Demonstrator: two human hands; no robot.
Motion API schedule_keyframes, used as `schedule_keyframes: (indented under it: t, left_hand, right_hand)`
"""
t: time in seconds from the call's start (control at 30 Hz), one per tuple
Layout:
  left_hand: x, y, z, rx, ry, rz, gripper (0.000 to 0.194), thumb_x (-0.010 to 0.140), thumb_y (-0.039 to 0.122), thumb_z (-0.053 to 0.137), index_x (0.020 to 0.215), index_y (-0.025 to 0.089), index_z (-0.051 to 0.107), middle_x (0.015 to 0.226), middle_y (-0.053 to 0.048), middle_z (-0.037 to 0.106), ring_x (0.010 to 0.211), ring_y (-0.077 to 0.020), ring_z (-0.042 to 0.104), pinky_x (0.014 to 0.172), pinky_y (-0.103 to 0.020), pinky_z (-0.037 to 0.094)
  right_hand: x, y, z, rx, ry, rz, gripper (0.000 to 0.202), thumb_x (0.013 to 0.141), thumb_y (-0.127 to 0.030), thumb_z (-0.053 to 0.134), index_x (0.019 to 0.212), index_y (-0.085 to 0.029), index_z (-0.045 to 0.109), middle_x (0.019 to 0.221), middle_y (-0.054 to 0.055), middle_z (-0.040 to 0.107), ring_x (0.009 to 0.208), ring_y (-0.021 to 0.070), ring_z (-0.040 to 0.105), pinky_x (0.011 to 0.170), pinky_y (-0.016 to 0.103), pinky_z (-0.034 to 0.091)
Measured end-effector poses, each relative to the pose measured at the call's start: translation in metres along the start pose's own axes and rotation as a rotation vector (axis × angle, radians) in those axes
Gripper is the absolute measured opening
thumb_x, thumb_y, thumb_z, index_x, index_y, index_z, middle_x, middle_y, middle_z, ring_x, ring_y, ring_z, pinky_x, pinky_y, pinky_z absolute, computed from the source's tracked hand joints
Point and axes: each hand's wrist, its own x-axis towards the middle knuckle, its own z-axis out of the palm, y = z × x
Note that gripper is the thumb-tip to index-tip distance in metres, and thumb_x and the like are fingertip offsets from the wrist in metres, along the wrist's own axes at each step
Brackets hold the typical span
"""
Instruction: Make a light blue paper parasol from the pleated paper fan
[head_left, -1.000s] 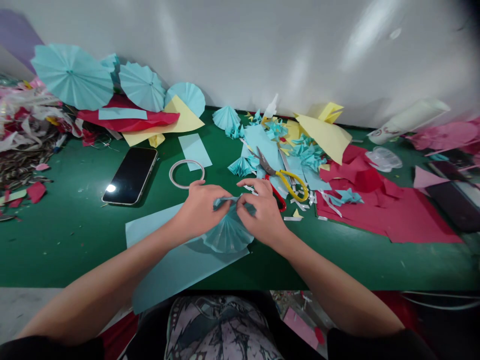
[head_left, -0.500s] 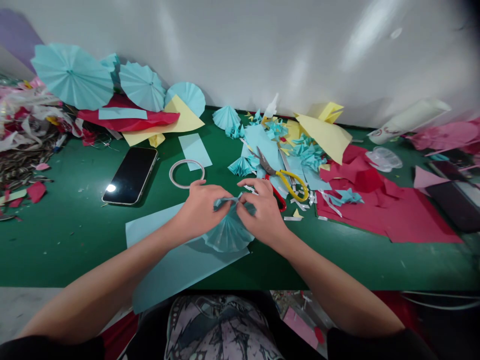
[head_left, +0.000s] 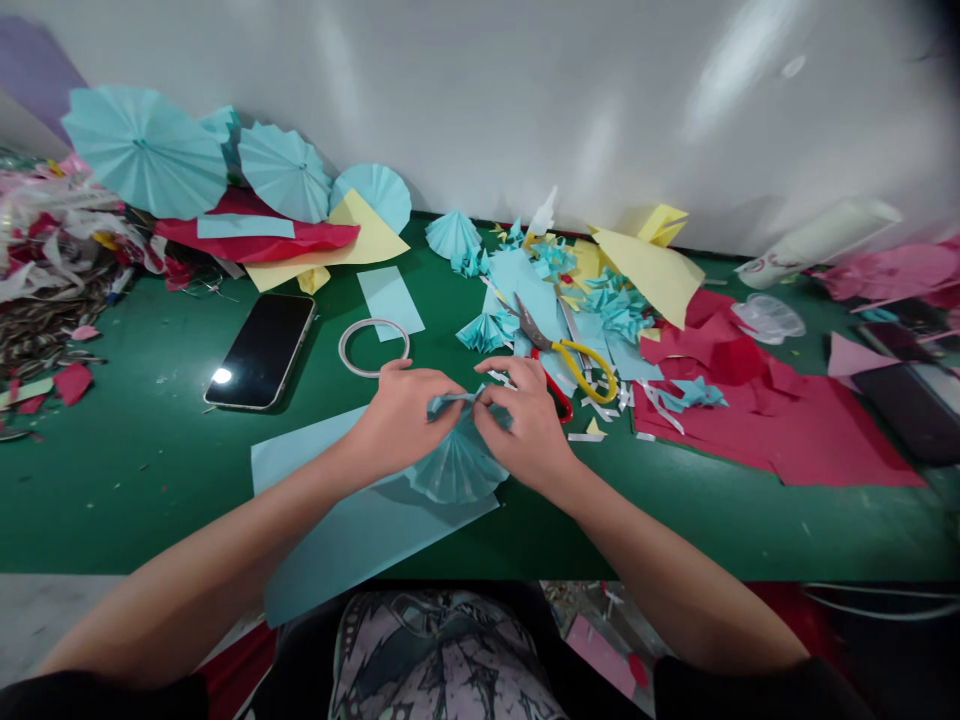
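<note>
A light blue pleated paper fan (head_left: pixel 456 462) is pinched at its gathered top between my left hand (head_left: pixel 401 418) and my right hand (head_left: pixel 526 422). The fan spreads open toward me. It lies over a flat light blue paper sheet (head_left: pixel 337 530) on the green table (head_left: pixel 135 470). Both hands meet near the table's middle, fingertips almost touching. Just beyond my right hand lie yellow-handled scissors (head_left: pixel 574 355) and red-handled scissors (head_left: pixel 553 392).
A black phone (head_left: pixel 261 350) and a tape ring (head_left: pixel 373 347) lie left of my hands. Finished blue paper umbrellas (head_left: pixel 146 150) lean on the wall at back left. Red paper (head_left: pixel 795 425), yellow sheets (head_left: pixel 649 265) and blue scraps crowd the right. A white cup (head_left: pixel 814 240) lies tipped.
</note>
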Motion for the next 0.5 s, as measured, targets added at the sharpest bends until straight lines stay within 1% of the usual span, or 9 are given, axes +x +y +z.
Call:
schedule_keyframes:
  t: [0.3, 0.5]
  left_hand:
    - [0.0004, -0.0003, -0.0009, 0.019, 0.006, 0.001, 0.016, 0.079, 0.020, 0.050, 0.077, 0.020, 0.066, 0.079, -0.002, 0.070, 0.073, -0.0167, 0.063, 0.091, -0.047, 0.036]
    - [0.0006, 0.0001, -0.0024, 0.014, -0.008, -0.007, 0.017, 0.080, 0.020, 0.049, 0.077, 0.020, 0.065, 0.081, -0.002, 0.070, 0.075, -0.0168, 0.063, 0.091, -0.045, 0.036]
  right_hand:
    - [0.0001, 0.0014, 0.0014, -0.007, 0.007, 0.000, 0.020, 0.079, -0.019, 0.049, 0.061, -0.018, 0.058, 0.101, 0.009, 0.058, 0.098, 0.0240, 0.047, 0.087, 0.044, 0.041]
    - [-0.0006, 0.0018, 0.0010, -0.006, -0.034, 0.003, 0.021, 0.081, -0.021, 0.048, 0.063, -0.019, 0.060, 0.103, 0.009, 0.057, 0.099, 0.0241, 0.045, 0.089, 0.046, 0.040]
